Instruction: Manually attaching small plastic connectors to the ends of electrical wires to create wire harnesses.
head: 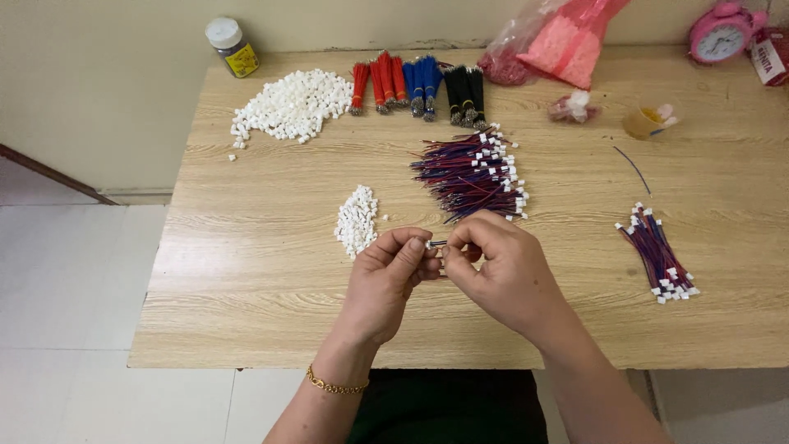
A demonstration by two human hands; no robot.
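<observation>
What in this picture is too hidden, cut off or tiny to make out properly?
Head view, the only one:
- The small piece pinched between the left hand and right hand: the fingertips cover nearly all of it.
- The pink clock: cut by the top edge.
- The red packet: cut by the right edge.
- The pink bag: its top is out of frame.
- The yellowish cup: its contents are too small to tell.

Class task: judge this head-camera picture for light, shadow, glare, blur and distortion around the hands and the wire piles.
Head view: even, soft light, no glare on the table; only faint shadows under the left hand and right hand; the wire pile is fairly sharp, the small part pinched between the fingers too tiny to resolve; the table edges splay from the wide lens.
</observation>
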